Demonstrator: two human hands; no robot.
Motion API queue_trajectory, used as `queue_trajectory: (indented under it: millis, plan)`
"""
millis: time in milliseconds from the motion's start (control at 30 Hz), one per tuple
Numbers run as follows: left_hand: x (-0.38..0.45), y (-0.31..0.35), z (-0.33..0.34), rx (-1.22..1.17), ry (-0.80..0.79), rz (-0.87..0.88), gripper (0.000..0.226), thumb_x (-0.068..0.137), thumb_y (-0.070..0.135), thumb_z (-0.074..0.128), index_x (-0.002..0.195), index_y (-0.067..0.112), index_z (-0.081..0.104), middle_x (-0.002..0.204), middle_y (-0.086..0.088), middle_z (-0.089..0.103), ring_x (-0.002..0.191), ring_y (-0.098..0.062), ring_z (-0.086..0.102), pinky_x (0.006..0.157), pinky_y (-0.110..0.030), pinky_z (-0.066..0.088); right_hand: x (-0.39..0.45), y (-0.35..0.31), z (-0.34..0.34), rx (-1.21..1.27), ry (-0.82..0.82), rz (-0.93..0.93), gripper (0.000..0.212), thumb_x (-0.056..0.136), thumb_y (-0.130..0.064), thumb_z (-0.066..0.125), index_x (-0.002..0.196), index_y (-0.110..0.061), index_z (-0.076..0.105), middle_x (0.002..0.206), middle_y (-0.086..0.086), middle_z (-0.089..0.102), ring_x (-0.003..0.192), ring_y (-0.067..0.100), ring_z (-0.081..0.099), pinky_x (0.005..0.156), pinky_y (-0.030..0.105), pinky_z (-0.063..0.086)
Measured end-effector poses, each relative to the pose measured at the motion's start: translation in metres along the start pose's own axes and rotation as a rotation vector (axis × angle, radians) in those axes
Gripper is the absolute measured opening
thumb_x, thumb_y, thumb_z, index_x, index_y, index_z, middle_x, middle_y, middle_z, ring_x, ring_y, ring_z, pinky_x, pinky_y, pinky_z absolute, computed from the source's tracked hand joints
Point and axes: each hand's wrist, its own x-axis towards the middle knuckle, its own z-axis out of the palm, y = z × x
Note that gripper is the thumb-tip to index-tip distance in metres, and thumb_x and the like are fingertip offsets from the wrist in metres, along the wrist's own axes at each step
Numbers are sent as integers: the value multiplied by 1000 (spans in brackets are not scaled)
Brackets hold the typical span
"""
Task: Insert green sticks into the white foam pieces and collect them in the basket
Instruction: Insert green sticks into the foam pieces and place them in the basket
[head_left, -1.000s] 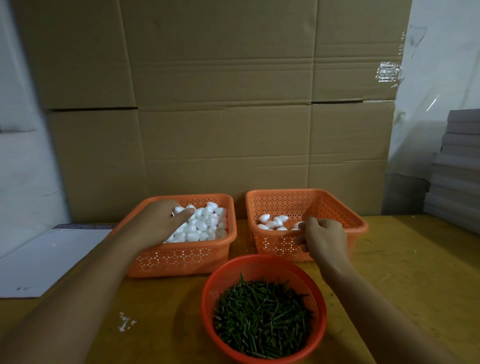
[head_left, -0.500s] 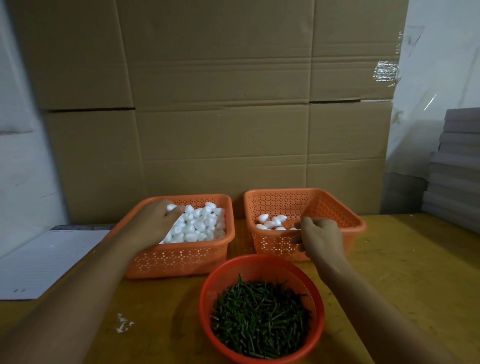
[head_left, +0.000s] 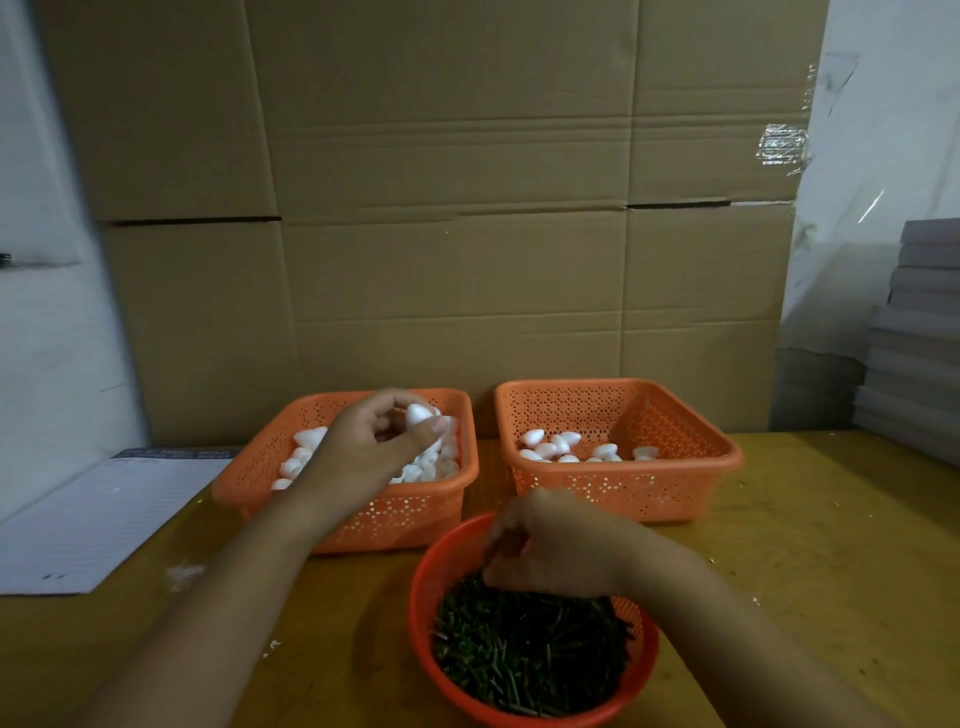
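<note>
Early in the job, by the look of it. Left hand (head_left: 376, 447) is raised over the left basket (head_left: 358, 519), fingers curled round one white foam piece (head_left: 418, 414), pinched btwn thumb and fingertips. Left basket holds a big heap of plain foam pieces (head_left: 301, 457), so lots of stock left. Right hand (head_left: 553, 545) is down in the round red bowl (head_left: 519, 719) w/ fingers curled into the green sticks (head_left: 530, 660); can't tell if a stick is actually pinched, fingertips hidden. Bowl is nearly full of sticks. Right basket (head_left: 618, 483) on the counter (head_left: 831, 571) has only a handful of foam pieces (head_left: 566, 449) on its floor; sticks in them not visible from here, so can't confirm they're finished ones. Judgement: small fraction done, most pieces remain; current cycle is at the pick stage, w/ insert and drop into the right basket not yet done.
</note>
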Motion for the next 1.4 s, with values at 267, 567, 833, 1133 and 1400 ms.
queue_trajectory:
  millis: [267, 567, 833, 1133, 1400]
  plan:
    - [-8, 7, 13, 128, -65, 62, 29, 79, 26, 84, 102, 40, 75, 108, 7, 72, 102, -13, 68, 91, -31, 55, -4, -1, 2, -132, -137, 39, 40, 84, -31, 74, 122, -30, 67, 121, -3, 66, 108, 17, 61, 94, 32, 52]
    - [-14, 20, 28, 175, -82, 103, 37, 78, 12, 84, 100, 40, 74, 109, 3, 65, 91, -14, 65, 83, -29, 54, -3, 5, 5, -123, -129, 53, 33, 85, -22, 70, 117, -30, 68, 111, -4, 68, 99, 14, 63, 84, 27, 53]
    - [-18, 33, 34, -266, -148, -114, 39, 85, 38, 61, 116, 14, 62, 94, -4, 75, 74, -14, 63, 64, -25, 50, -1, 9, 8, -98, -139, 61, 33, 86, -21, 70, 117, -31, 67, 110, -4, 68, 98, 15, 64, 85, 31, 55]
    - [-18, 36, 25, -546, -155, -284, 32, 94, 45, 51, 87, 15, 62, 74, -3, 63, 60, -11, 55, 59, -22, 49, 1, 12, 9, -85, -138, 63, 34, 86, -20, 70, 118, -31, 67, 110, -6, 67, 95, 13, 62, 81, 28, 54]
    - [-19, 33, 26, -575, -200, -295, 30, 95, 39, 56, 106, 13, 64, 85, -8, 65, 71, -13, 60, 64, -25, 52, 2, 13, 10, -87, -132, 59, 36, 85, -21, 70, 119, -32, 66, 109, -6, 68, 91, 9, 61, 73, 20, 50]
